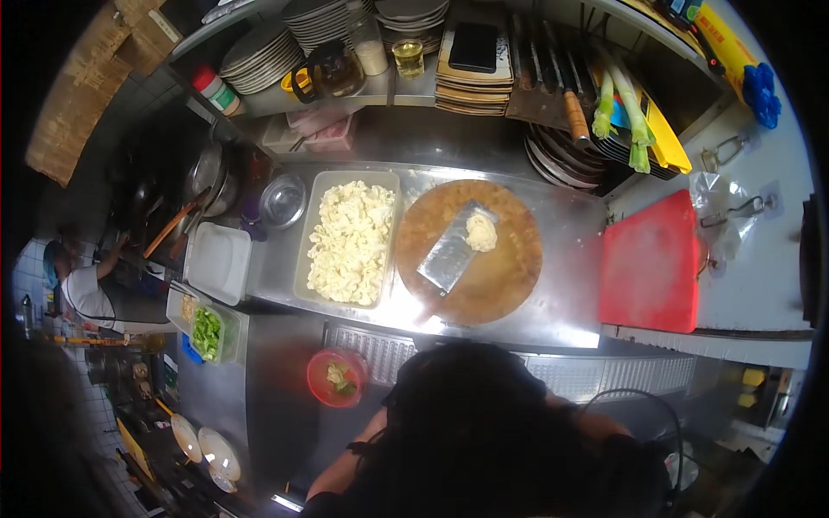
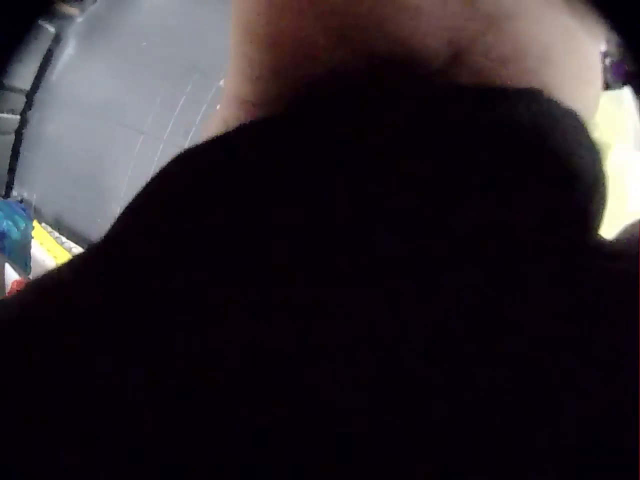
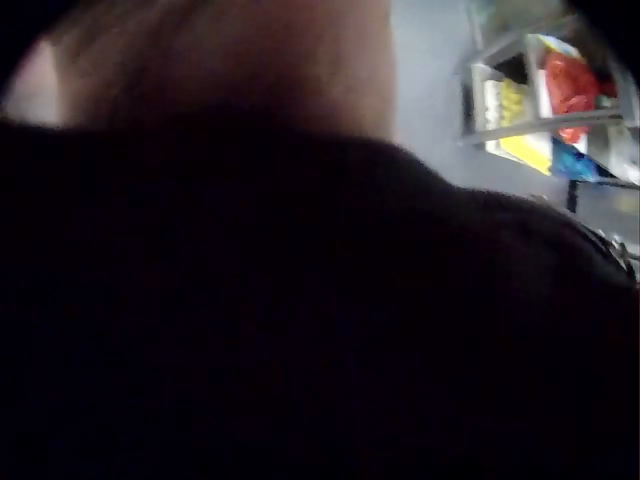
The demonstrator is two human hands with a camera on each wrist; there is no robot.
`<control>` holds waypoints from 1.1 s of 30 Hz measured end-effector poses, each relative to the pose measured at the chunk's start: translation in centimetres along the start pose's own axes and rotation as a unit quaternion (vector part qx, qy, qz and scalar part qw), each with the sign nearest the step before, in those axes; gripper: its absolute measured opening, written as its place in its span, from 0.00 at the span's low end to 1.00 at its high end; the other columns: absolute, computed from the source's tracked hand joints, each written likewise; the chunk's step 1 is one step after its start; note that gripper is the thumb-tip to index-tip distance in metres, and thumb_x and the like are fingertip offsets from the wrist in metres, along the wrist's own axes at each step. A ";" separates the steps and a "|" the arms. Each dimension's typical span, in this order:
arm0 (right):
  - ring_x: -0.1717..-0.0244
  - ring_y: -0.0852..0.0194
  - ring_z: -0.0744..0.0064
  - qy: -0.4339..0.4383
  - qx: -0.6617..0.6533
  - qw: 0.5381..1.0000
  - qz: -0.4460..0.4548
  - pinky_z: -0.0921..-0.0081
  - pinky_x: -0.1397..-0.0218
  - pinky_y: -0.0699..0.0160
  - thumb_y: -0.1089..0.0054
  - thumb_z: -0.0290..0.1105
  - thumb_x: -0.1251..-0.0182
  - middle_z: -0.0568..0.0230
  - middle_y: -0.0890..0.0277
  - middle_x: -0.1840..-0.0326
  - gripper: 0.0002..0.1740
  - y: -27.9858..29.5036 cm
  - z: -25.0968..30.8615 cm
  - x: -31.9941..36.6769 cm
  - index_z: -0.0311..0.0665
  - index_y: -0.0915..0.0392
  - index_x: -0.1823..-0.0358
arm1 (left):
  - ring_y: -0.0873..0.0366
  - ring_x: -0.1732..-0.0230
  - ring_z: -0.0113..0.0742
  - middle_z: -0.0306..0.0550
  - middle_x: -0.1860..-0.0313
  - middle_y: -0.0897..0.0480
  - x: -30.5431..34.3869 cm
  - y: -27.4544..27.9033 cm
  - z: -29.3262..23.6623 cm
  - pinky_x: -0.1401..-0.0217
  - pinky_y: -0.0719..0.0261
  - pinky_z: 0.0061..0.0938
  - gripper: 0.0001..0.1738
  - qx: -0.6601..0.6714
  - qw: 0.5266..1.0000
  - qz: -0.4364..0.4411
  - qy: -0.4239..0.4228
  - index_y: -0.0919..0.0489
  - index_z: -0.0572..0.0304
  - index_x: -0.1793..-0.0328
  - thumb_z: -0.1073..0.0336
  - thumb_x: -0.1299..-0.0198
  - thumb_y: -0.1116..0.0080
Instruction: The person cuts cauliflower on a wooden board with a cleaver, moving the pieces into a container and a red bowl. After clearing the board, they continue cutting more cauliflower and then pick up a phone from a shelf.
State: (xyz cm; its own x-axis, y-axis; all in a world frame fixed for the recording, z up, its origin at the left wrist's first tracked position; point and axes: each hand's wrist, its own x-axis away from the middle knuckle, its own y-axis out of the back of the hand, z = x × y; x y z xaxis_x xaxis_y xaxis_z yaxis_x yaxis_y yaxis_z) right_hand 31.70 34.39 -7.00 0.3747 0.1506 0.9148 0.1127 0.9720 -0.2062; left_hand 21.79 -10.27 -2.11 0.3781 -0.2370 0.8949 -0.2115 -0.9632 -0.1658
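Note:
Both hands are hidden in the head view behind the person's dark-haired head; only parts of the left forearm (image 1: 350, 457) and right arm (image 1: 598, 425) show beside it. In the left wrist view, dark cloth covers most of the picture below a strip of bare wrist (image 2: 400, 45). Dark cloth likewise fills the right wrist view, under a blurred bare wrist (image 3: 230, 60). In front of the person, a cleaver (image 1: 445, 262) lies flat on a round wooden chopping board (image 1: 509, 281), with a pale, mashed lump (image 1: 481, 233) on its blade. Left of the board stands a tub (image 1: 300, 281) of cauliflower florets (image 1: 350, 246).
A red bowl (image 1: 313, 380) with scraps sits below the counter's front edge. At left are a white container (image 1: 218, 263), a metal bowl (image 1: 282, 201) and chopped greens (image 1: 205, 334). A red cutting board (image 1: 652, 263) leans at right. Plates (image 1: 259, 62), knives and leeks (image 1: 635, 112) crowd the shelf.

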 end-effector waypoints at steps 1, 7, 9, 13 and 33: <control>0.31 0.24 0.38 -0.008 -0.033 0.999 0.014 0.46 0.27 0.26 0.54 0.64 0.18 0.40 0.28 0.24 0.42 -2.9 3.7 0.2 0.39 0.32 0.19 | 0.18 0.44 0.40 0.50 0.42 0.14 0.4 0.1 -0.4 0.35 0.22 0.34 0.37 0.011 1.000 0.001 0.011 0.19 0.61 0.30 0.34 0.21 0.52; 0.25 0.32 0.34 -0.031 -0.191 0.976 0.101 0.35 0.22 0.36 0.53 0.66 0.19 0.37 0.30 0.22 0.43 1.0 6.1 4.7 0.39 0.32 0.19 | 0.16 0.54 0.38 0.47 0.54 0.12 2.2 1.7 -7.3 0.45 0.19 0.32 0.38 -0.073 0.989 -0.023 0.123 0.14 0.61 0.39 0.32 0.21 0.53; 0.16 0.45 0.36 -0.011 -0.246 0.965 0.095 0.26 0.20 0.44 0.47 0.66 0.22 0.35 0.39 0.16 0.47 3.3 5.7 4.6 0.39 0.38 0.15 | 0.16 0.67 0.36 0.44 0.67 0.15 -0.8 6.9 -6.7 0.61 0.18 0.32 0.36 -0.200 0.966 -0.012 0.167 0.14 0.61 0.58 0.32 0.24 0.48; 0.09 0.67 0.39 0.055 -0.129 0.980 -0.139 0.23 0.21 0.45 0.45 0.67 0.22 0.45 0.66 0.06 0.52 4.1 2.2 1.4 0.41 0.49 0.11 | 0.11 0.70 0.47 0.53 0.76 0.13 2.3 6.1 -14.4 0.65 0.17 0.41 0.25 -0.346 0.907 -0.195 -0.144 0.12 0.65 0.65 0.47 0.29 0.36; 0.21 0.32 0.40 0.014 0.682 0.716 -0.150 0.38 0.21 0.31 0.34 0.59 0.30 0.41 0.32 0.21 0.45 5.7 -0.8 1.1 0.46 0.34 0.18 | 0.23 0.31 0.62 0.64 0.31 0.20 -4.4 0.6 -27.8 0.27 0.24 0.46 0.26 -0.468 0.582 -0.326 -0.580 0.20 0.68 0.31 0.71 0.35 0.35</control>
State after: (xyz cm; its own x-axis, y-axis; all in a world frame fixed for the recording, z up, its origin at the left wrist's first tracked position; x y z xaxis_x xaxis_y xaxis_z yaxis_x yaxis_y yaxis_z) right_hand 33.46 39.96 -7.46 0.5418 -0.0879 0.8359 -0.8042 0.2347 0.5460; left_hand -5.12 -6.29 5.35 0.8921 -0.3083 -0.3304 0.1249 -0.5345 0.8359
